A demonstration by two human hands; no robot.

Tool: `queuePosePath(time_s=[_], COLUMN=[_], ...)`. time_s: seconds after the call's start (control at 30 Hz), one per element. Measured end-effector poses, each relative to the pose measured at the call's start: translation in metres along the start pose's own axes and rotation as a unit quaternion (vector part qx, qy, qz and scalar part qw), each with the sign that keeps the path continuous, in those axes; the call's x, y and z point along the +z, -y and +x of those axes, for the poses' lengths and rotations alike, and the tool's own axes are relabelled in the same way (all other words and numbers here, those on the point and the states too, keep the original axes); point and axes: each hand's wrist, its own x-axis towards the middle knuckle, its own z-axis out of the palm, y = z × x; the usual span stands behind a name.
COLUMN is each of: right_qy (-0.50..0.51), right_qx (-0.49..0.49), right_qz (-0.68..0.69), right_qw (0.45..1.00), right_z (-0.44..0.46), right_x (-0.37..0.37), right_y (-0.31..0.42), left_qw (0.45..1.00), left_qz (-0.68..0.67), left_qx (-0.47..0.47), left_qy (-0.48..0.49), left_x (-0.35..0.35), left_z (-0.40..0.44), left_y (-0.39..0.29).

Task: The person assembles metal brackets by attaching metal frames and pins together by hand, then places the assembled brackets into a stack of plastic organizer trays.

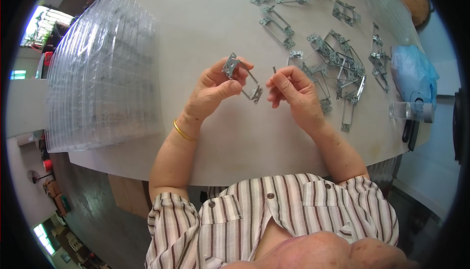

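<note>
My left hand (pixel 213 85) is closed around one end of a small metal bracket assembly (pixel 231 66), raised over the white table. Two thin rods run from the gripped plate to a second plate, which hangs lower right of the fingers. Apart from it, to the right, my right hand (pixel 297 90) pinches a short, thin metal pin (pixel 274 69); its tip sticks up past the thumb and the remainder is hidden in the fingers. Just beyond that hand lies a pile of similar metal bracket assemblies (pixel 342 63), tangled together.
More bracket assemblies (pixel 276 24) lie at the far side. A tall stack of clear plastic trays (pixel 105 73) stands on the left. On the right are a blue plastic bag (pixel 415 73), a clear jar (pixel 409 110) lying sideways and a dark-handled tool (pixel 410 134) near the table edge.
</note>
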Motion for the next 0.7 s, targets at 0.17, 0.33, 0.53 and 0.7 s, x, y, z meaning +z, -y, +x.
queuePosePath(time_s=[0.17, 0.33, 0.53, 0.7], right_qy=[0.007, 0.020, 0.035, 0.034], right_qx=[-0.015, -0.045, -0.029, -0.019], right_qz=[-0.042, -0.065, -0.077, -0.089], right_qw=[0.999, 0.997, 0.996, 0.995], right_z=[-0.0043, -0.0070, -0.0094, -0.0105], right_x=[-0.0037, 0.0025, 0.0023, 0.0035], right_y=[0.0016, 0.0016, 0.0058, 0.0085], left_qw=[0.997, 0.988, 0.984, 0.980], left_qz=[-0.045, 0.033, 0.073, 0.093], left_qx=[-0.061, -0.152, -0.165, -0.174], left_qy=[0.002, 0.006, -0.004, -0.001], left_x=[0.0149, 0.0130, 0.0173, 0.0164], left_z=[0.0002, -0.0004, 0.0010, 0.0010], left_y=[-0.0073, -0.0081, -0.0081, -0.0088])
